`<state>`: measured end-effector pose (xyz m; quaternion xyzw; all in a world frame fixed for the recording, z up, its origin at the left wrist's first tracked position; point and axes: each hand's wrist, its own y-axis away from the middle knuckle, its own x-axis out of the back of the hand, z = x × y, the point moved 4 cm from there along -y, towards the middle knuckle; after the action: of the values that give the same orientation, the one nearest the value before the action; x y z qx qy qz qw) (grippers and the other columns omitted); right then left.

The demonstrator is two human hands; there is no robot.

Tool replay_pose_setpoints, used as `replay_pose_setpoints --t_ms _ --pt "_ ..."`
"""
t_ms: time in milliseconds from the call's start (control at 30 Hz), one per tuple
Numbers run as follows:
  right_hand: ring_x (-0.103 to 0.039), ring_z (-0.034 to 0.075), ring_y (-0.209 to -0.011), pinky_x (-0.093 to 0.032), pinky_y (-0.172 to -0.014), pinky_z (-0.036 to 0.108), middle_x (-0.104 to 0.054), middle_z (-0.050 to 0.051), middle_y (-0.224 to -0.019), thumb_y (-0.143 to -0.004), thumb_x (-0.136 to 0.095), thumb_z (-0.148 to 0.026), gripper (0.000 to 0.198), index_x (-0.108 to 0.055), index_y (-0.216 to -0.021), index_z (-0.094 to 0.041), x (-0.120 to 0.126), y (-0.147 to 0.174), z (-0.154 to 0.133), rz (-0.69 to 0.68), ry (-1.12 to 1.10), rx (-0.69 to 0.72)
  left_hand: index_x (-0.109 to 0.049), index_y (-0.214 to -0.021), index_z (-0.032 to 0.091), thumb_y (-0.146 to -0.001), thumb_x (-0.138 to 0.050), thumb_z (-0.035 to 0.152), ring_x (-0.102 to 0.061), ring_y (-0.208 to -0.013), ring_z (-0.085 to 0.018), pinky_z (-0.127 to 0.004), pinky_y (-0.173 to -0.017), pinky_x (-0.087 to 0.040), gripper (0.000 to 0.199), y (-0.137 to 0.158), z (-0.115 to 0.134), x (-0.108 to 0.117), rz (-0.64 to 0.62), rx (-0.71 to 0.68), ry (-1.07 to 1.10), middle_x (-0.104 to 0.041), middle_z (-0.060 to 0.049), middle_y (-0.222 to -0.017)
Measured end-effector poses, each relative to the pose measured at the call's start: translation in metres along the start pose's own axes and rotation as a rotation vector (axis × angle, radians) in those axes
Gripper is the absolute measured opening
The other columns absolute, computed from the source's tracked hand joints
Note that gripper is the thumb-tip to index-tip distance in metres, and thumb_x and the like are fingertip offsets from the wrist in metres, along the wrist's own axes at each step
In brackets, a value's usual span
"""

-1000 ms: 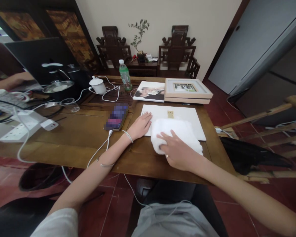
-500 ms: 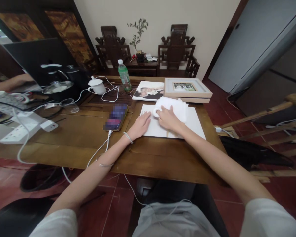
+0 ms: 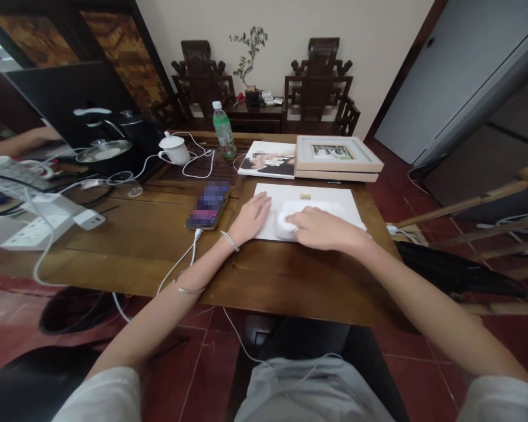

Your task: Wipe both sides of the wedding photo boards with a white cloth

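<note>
A white flat panel lies on the wooden table in front of me, with a small gold-coloured fitting near its far edge. My left hand rests flat on the panel's left edge, fingers stretched out and holding nothing. On the near part of the panel, my right hand presses down a bunched white cloth, its fingers closed on it. Motion blurs the cloth, so I cannot tell whether it is fabric or paper.
Behind the panel lie a photo print and stacked picture frames. Left of my left hand is a phone on a cable. A bottle, lidded cup, plastic cup and power strip stand further left.
My right hand has drawn the cloth toward me over the panel, uncovering the gold-coloured fitting. My left hand has stayed at the panel's left edge.
</note>
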<state>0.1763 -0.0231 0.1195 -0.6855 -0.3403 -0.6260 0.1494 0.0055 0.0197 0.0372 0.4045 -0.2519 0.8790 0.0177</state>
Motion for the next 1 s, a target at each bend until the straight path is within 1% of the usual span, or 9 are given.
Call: replay_pose_setpoints --t_ms 100,233,300,433,533,700,833,933,1000 --pt "-0.063 0.029 -0.090 -0.040 -0.068 0.034 -0.069 0.018 -0.104 -0.087 -0.041 -0.020 0.030 -0.066 -0.103 -0.016 0.009 -0.016 0.020 0.054 0.032 -0.153 -0.061 -0.128 0.008 -0.098 -0.042 0.034 -0.048 -0.138 -0.027 -0.046 -0.119 -0.035 0.044 0.002 0.002 -0.004 -0.095 -0.078 -0.081 -0.054 -0.018 -0.145" --pt "-0.063 0.033 -0.101 -0.042 -0.075 0.036 -0.067 0.020 -0.116 -0.087 -0.039 -0.018 0.035 -0.065 -0.111 -0.015 0.011 -0.057 0.034 0.168 0.048 -0.202 -0.060 -0.129 0.013 -0.097 -0.042 0.030 -0.049 -0.137 -0.029 -0.048 -0.117 -0.037 0.041 0.004 0.003 -0.006 -0.198 -0.124 -0.144 -0.056 -0.015 -0.143" --pt "-0.062 0.034 -0.106 -0.042 -0.079 0.036 -0.067 0.019 -0.120 -0.087 -0.039 -0.017 0.036 -0.066 -0.111 -0.015 0.011 -0.081 0.031 0.197 0.026 -0.159 -0.060 -0.128 0.014 -0.096 -0.042 0.028 -0.051 -0.135 -0.029 -0.046 -0.115 -0.040 0.039 0.004 0.006 -0.005 -0.204 -0.147 -0.165 -0.057 -0.014 -0.142" --pt "-0.060 0.031 -0.110 -0.041 -0.087 0.034 -0.067 0.015 -0.126 -0.085 -0.040 -0.014 0.038 -0.067 -0.112 -0.015 0.010 -0.121 0.013 0.239 -0.018 0.035 -0.061 -0.126 0.013 -0.096 -0.041 0.025 -0.058 -0.126 -0.029 -0.046 -0.109 -0.046 0.038 0.004 0.011 -0.001 -0.185 -0.169 -0.152 -0.062 -0.015 -0.134" --pt "-0.061 0.030 -0.105 -0.042 -0.084 0.033 -0.068 0.015 -0.122 -0.084 -0.041 -0.015 0.038 -0.068 -0.111 -0.016 0.010 -0.133 0.012 0.283 -0.052 0.021 -0.061 -0.126 0.012 -0.096 -0.041 0.024 -0.059 -0.124 -0.030 -0.047 -0.108 -0.047 0.038 0.004 0.010 0.000 -0.186 -0.167 -0.149 -0.064 -0.015 -0.131" --pt "-0.063 0.027 -0.095 -0.042 -0.076 0.030 -0.072 0.015 -0.108 -0.080 -0.041 -0.011 0.033 -0.068 -0.099 -0.012 0.022 -0.112 0.053 0.292 -0.091 -0.116 -0.059 -0.128 0.010 -0.097 -0.041 0.028 -0.051 -0.134 -0.030 -0.047 -0.115 -0.040 0.041 0.005 0.004 -0.004 -0.204 -0.164 -0.182 -0.056 -0.018 -0.142" --pt "-0.062 0.025 -0.086 -0.041 -0.068 0.029 -0.072 0.015 -0.105 -0.077 -0.043 -0.010 0.029 -0.066 -0.094 -0.012 0.031 -0.068 0.117 0.273 -0.174 -0.406 -0.058 -0.130 0.013 -0.097 -0.040 0.029 -0.048 -0.138 -0.029 -0.050 -0.116 -0.038 0.041 0.006 0.000 -0.007 -0.224 -0.136 -0.191 -0.055 -0.016 -0.144" --pt "-0.061 0.026 -0.085 -0.040 -0.066 0.031 -0.071 0.015 -0.100 -0.074 -0.046 -0.013 0.022 -0.063 -0.089 -0.014 0.027 -0.033 0.153 0.294 -0.177 -0.514 -0.057 -0.131 0.013 -0.098 -0.040 0.029 -0.047 -0.139 -0.028 -0.049 -0.116 -0.038 0.040 0.006 0.000 -0.008 -0.226 -0.133 -0.201 -0.054 -0.015 -0.145" --pt "-0.060 0.027 -0.087 -0.039 -0.068 0.031 -0.069 0.014 -0.098 -0.073 -0.046 -0.014 0.016 -0.060 -0.081 -0.016 0.020 -0.011 0.163 0.330 -0.160 -0.512 -0.057 -0.130 0.011 -0.098 -0.041 0.028 -0.047 -0.139 -0.029 -0.049 -0.117 -0.037 0.041 0.006 0.000 -0.009 -0.223 -0.137 -0.201 -0.054 -0.017 -0.145"
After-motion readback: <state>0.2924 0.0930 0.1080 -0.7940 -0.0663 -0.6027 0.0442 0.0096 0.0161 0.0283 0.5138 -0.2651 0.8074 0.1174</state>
